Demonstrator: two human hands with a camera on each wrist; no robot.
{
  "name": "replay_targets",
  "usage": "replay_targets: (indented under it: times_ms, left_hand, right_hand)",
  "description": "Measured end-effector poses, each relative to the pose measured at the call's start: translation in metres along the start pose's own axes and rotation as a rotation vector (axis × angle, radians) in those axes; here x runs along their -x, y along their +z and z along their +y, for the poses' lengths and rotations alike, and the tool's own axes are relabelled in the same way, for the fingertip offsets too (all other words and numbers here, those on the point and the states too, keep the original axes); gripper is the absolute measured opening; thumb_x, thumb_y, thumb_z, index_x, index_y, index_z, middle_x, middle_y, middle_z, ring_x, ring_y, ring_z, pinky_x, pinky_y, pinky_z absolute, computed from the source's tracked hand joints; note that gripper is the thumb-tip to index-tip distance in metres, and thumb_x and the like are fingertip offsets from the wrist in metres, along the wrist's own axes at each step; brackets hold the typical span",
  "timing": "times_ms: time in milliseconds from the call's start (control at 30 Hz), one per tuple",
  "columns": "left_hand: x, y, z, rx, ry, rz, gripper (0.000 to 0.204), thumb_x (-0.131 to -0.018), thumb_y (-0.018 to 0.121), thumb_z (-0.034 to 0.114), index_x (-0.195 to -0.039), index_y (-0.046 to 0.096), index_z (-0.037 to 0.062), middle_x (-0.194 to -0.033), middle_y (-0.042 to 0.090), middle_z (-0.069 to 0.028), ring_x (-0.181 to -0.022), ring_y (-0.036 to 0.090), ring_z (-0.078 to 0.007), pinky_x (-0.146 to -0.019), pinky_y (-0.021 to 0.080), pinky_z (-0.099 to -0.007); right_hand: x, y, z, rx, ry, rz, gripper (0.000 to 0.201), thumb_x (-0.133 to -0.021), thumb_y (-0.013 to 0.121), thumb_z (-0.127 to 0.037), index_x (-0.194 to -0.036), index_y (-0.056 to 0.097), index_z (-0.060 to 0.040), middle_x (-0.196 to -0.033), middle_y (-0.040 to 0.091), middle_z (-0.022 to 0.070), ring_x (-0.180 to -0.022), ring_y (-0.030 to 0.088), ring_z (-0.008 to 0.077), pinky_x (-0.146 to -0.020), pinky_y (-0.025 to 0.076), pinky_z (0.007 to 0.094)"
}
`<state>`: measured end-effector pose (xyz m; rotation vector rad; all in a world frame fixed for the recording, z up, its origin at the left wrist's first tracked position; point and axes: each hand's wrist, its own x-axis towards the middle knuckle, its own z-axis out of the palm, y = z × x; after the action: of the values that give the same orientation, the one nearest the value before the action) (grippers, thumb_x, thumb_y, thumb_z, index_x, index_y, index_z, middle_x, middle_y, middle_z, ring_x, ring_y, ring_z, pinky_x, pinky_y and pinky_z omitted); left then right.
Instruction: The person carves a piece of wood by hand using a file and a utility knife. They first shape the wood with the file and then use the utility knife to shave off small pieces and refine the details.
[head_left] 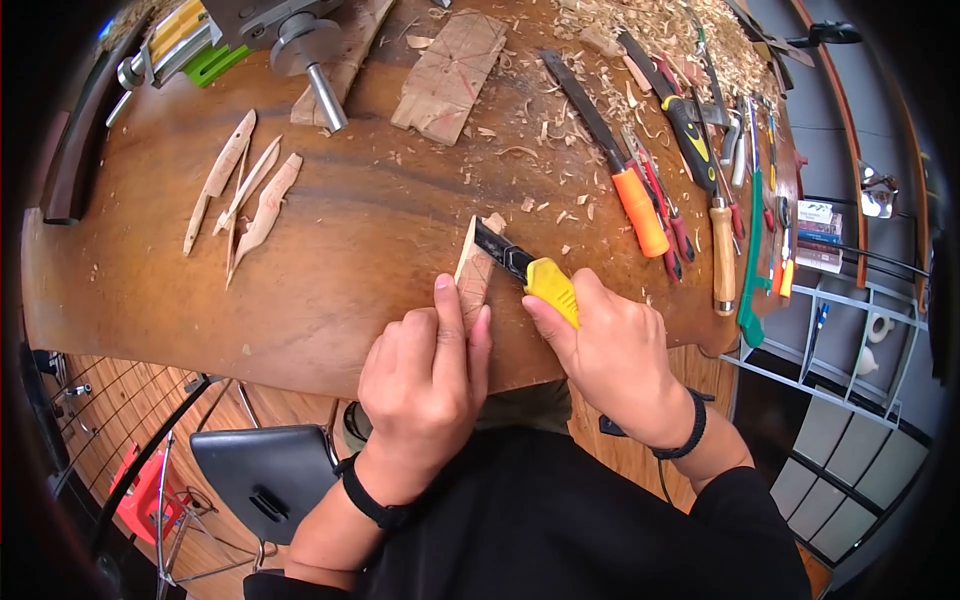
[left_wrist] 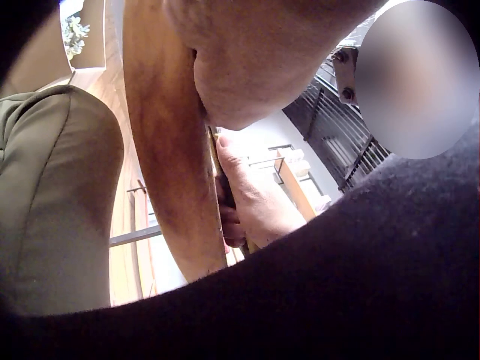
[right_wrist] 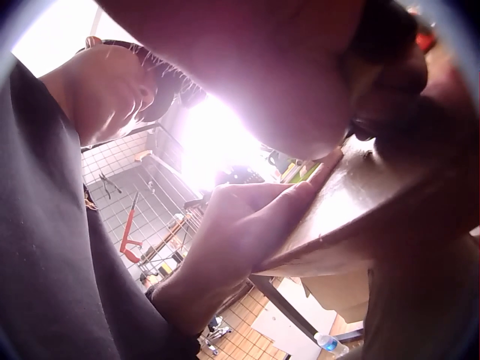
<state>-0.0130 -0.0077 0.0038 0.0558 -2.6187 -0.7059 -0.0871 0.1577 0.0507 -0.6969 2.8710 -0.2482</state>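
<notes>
In the head view my left hand grips a small flat wooden piece with red pencil marks near the table's front edge. A yellow utility knife is held in my right hand, fingers wrapped round its handle. Its dark blade lies against the upper end of the wood, and a pale cut edge shows along the left side. In the right wrist view the left hand appears at the table edge; the right hand fills the top. The left wrist view shows little of the wood.
Several carved wooden slivers lie at the left on the table. A marked board is at the back, beside a metal clamp or vise. Files, including an orange-handled one, pliers and a green-handled saw line the right, near wood shavings.
</notes>
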Motion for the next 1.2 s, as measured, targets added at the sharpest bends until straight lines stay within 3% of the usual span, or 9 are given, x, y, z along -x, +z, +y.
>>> replay_targets:
  times_ms: [500,600,667,800,900,967,1000,1100,1200]
  left_hand:
    - [-0.001,0.001,0.002,-0.029,-0.002,0.019,0.040,-0.088,0.077,0.011,-0.119,0.068,-0.0121,-0.078,0.056,-0.0112,-0.061,0.057,-0.0244,-0.055,0.049,-0.0351]
    - [0.000,0.001,0.001,-0.022,0.001,0.032,0.040,-0.088,0.077,0.011,-0.119,0.068,-0.0114,-0.078,0.056,-0.0112,-0.061,0.057,-0.0245,-0.055,0.049,-0.0355]
    - [0.000,0.002,0.002,-0.017,-0.002,0.043,0.040,-0.088,0.077,0.012,-0.119,0.068,-0.0113,-0.078,0.056,-0.0111,-0.062,0.057,-0.0244,-0.055,0.049,-0.0356]
    - [0.000,0.001,0.000,0.019,-0.007,0.049,0.039,-0.086,0.078,0.011,-0.118,0.069,-0.0106,-0.077,0.057,-0.0104,-0.062,0.058,-0.0239,-0.055,0.049,-0.0351]
    - [0.000,0.000,0.001,0.027,-0.007,0.047,0.039,-0.086,0.078,0.011,-0.117,0.069,-0.0104,-0.077,0.058,-0.0101,-0.062,0.058,-0.0236,-0.055,0.049,-0.0350]
    - [0.000,0.001,0.000,0.028,-0.010,0.045,0.039,-0.086,0.079,0.011,-0.116,0.070,-0.0103,-0.077,0.058,-0.0100,-0.062,0.058,-0.0234,-0.055,0.049,-0.0349]
    - [0.000,0.001,0.000,0.027,-0.009,0.046,0.039,-0.086,0.079,0.012,-0.116,0.070,-0.0102,-0.077,0.058,-0.0099,-0.062,0.058,-0.0232,-0.055,0.048,-0.0348]
    - [0.000,0.001,0.000,0.029,-0.011,0.041,0.039,-0.085,0.079,0.012,-0.116,0.070,-0.0101,-0.076,0.057,-0.0095,-0.061,0.057,-0.0230,-0.054,0.048,-0.0344]
    - [0.000,0.001,-0.001,0.029,-0.012,0.042,0.039,-0.085,0.079,0.013,-0.116,0.070,-0.0099,-0.075,0.056,-0.0091,-0.061,0.057,-0.0227,-0.054,0.048,-0.0341]
  right_hand:
    - [-0.015,-0.005,-0.015,-0.127,0.082,-0.035,0.053,-0.100,0.063,-0.050,-0.078,0.058,-0.0018,-0.060,0.063,0.0222,-0.059,0.069,0.0416,-0.050,0.054,0.0490]
    - [-0.025,-0.014,0.008,-0.489,0.075,-0.195,0.060,-0.103,0.057,-0.052,-0.078,0.062,0.0022,-0.064,0.062,0.0273,-0.070,0.069,0.0470,-0.059,0.054,0.0533]
    - [-0.032,-0.019,0.020,-0.752,0.188,-0.513,0.071,-0.106,0.046,-0.058,-0.077,0.060,0.0056,-0.059,0.057,0.0226,-0.053,0.057,0.0392,-0.055,0.050,0.0470]
    - [-0.034,-0.028,0.025,-1.029,0.470,-0.789,0.072,-0.106,0.046,-0.060,-0.077,0.057,0.0045,-0.055,0.051,0.0113,-0.051,0.052,0.0243,-0.053,0.046,0.0410]
    - [-0.024,-0.022,0.023,-1.056,0.458,-0.712,0.070,-0.106,0.046,-0.061,-0.077,0.054,0.0020,-0.056,0.045,0.0038,-0.052,0.051,0.0151,-0.052,0.043,0.0386]
    - [-0.015,-0.016,0.020,-0.895,0.239,-0.416,0.066,-0.105,0.049,-0.059,-0.078,0.057,0.0014,-0.055,0.052,0.0095,-0.048,0.055,0.0249,-0.051,0.045,0.0418]
    - [-0.011,-0.017,0.018,-0.894,0.241,-0.416,0.066,-0.105,0.049,-0.059,-0.078,0.057,0.0014,-0.055,0.052,0.0095,-0.048,0.055,0.0249,-0.051,0.045,0.0418]
    - [-0.006,-0.028,0.006,-0.519,0.146,-0.216,0.054,-0.102,0.060,-0.051,-0.083,0.060,-0.0004,-0.062,0.062,0.0227,-0.062,0.066,0.0448,-0.056,0.050,0.0508]
    - [0.000,-0.019,0.006,-0.262,0.031,-0.086,0.051,-0.099,0.064,-0.050,-0.083,0.058,-0.0026,-0.060,0.062,0.0207,-0.058,0.066,0.0432,-0.053,0.051,0.0510]
